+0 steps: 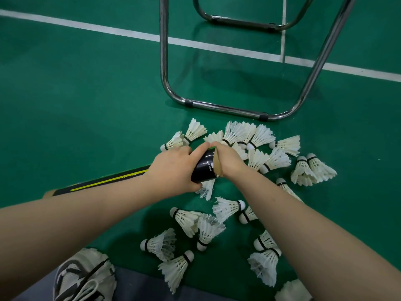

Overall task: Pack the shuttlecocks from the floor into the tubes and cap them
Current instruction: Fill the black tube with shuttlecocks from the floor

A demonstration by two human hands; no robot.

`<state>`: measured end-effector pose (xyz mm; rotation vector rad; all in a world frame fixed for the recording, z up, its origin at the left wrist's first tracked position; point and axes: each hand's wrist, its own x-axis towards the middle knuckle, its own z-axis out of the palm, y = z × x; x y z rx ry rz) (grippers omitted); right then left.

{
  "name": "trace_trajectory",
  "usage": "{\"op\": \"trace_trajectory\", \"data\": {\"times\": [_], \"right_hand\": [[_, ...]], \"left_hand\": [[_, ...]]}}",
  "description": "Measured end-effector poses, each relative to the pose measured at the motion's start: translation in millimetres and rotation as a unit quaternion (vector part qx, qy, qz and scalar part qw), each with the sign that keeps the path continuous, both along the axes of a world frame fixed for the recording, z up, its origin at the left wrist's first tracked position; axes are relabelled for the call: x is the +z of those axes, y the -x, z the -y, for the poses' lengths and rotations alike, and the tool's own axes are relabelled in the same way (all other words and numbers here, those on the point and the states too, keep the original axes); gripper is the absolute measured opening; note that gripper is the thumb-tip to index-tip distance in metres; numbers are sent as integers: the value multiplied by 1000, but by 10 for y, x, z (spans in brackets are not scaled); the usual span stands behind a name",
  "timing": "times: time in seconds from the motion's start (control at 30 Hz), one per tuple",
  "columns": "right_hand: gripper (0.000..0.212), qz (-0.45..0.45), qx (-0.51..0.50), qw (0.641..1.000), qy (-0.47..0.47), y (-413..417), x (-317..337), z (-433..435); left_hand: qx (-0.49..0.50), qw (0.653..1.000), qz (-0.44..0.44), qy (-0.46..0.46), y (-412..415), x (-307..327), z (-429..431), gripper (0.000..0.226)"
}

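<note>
While the left hand (173,168) grips the tube (205,170) steady, whatever goes in at its far end is best pushed straight along the axis, not skewed. Left fingers wrap the tube's middle; the right hand (226,159) curls over its end, above the shuttlecocks (260,135) strewn on the floor (86,94).

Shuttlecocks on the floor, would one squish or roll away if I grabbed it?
Probably squishy: a shuttlecock has thin, frayed feathers, so grab gently. Likely very light, being mostly open feathers. It might roll in a curve, since its tip is narrower than its skirt.
</note>
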<state>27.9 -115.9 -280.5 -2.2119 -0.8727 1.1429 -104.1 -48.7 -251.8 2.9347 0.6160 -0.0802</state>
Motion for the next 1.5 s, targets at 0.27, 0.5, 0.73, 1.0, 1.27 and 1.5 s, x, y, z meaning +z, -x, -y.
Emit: {"op": "trace_trajectory", "data": {"times": [0.27, 0.5, 0.73, 1.0, 1.27, 1.5], "right_hand": [[30, -135, -67, 984, -92, -337, 89, 10], [58, 211, 17, 977, -3, -452, -289, -234], [61, 344, 149, 925, 60, -395, -511, -383], [4, 249, -41, 968, 0, -471, -404, -434], [22, -81, -185, 923, -328, -350, 79, -224], [20, -134, -78, 943, -295, -75, 214, 12]], "left_hand": [[37, 998, -34, -21, 23, -64, -296, 89], [81, 995, -53, -1, 122, -196, -552, 87], [80, 996, -46, 10, 70, -246, -665, 88], [96, 994, -59, 19, 131, -312, -721, 91], [106, 993, -46, 35, 116, -198, -608, 91], [100, 994, -16, 36, 50, -20, -370, 92]]}}
